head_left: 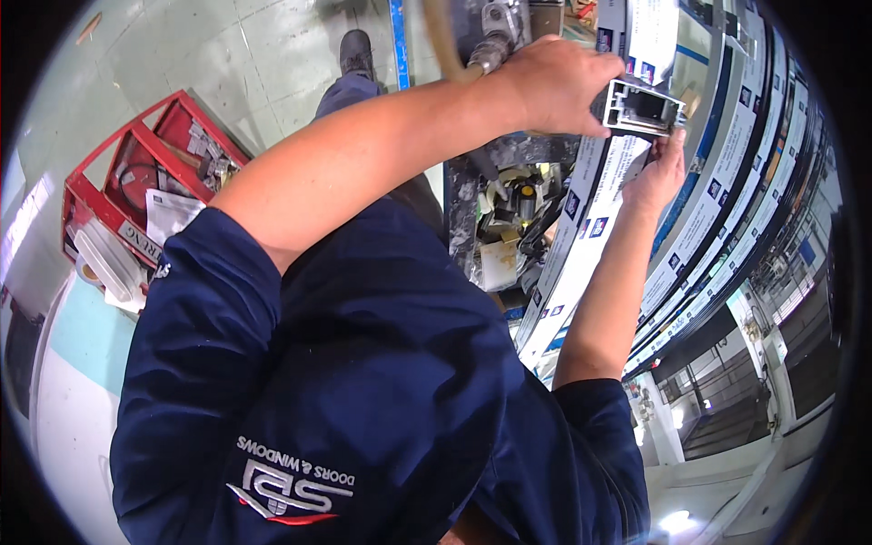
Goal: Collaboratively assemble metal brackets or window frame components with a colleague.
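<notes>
A hollow, silver metal profile with a box-shaped section is held up between my two hands, its open end showing. My left hand grips its left side, fingers above and thumb below. At its lower right corner, my right hand pinches it with the fingertips. How far the profile extends behind the open end, I cannot tell. Just beyond my left wrist is a metal fitting, partly hidden by the forearm. Long profiles wrapped in white printed film run beneath and beside both hands.
Several more film-wrapped profiles curve along the right. Below my left forearm lies a tray of loose tools and parts. A red metal toolbox with papers and small parts stands at the left. A blue strip marks the tiled floor.
</notes>
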Available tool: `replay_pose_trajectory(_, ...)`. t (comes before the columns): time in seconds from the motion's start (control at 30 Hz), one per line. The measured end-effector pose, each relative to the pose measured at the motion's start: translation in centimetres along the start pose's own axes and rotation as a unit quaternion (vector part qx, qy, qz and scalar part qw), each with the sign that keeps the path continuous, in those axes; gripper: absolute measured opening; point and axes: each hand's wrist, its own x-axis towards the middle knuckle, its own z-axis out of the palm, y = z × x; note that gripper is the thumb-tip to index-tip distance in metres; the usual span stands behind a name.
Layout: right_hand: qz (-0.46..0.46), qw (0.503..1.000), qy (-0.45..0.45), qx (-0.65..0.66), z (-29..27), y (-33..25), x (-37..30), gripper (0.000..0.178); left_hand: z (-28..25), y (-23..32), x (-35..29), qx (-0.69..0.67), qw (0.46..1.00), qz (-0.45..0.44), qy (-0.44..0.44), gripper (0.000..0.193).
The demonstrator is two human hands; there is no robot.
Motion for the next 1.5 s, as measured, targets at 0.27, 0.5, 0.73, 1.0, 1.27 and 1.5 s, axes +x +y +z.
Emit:
replay_pose_trajectory(0.27,0.0,1.0,0.009,-0.008,0.0,0.0,-0.1,0.034,0.3,0.2,0.2,0.035,0.999,-0.034,-0.024,0.063)
replay_pose_trajectory(0.5,-0.001,1.0,0.004,-0.001,-0.1,-0.2,0.0,0.034,0.8,0.7,0.8,0.043,0.993,-0.083,-0.079,0.078)
replay_pose_trajectory(0.73,-0.006,1.0,0.003,-0.003,0.4,-0.2,-0.2,0.035,0.5,0.6,1.1,0.034,0.993,-0.077,-0.079,0.073)
replay_pose_trajectory(1.0,-0.018,1.0,0.002,-0.006,-0.2,0.3,0.2,0.044,-3.3,2.5,0.4,-0.088,0.987,-0.103,-0.087,0.055)
replay_pose_trajectory(1.27,-0.019,1.0,0.001,-0.004,0.2,0.2,0.3,0.048,-2.5,2.2,0.4,-0.076,0.991,-0.089,-0.06,0.053)
replay_pose_trajectory(1.5,-0.025,1.0,-0.002,-0.017,0.4,0.2,0.2,0.052,-2.4,2.4,0.6,-0.057,0.992,-0.09,-0.062,0.052)
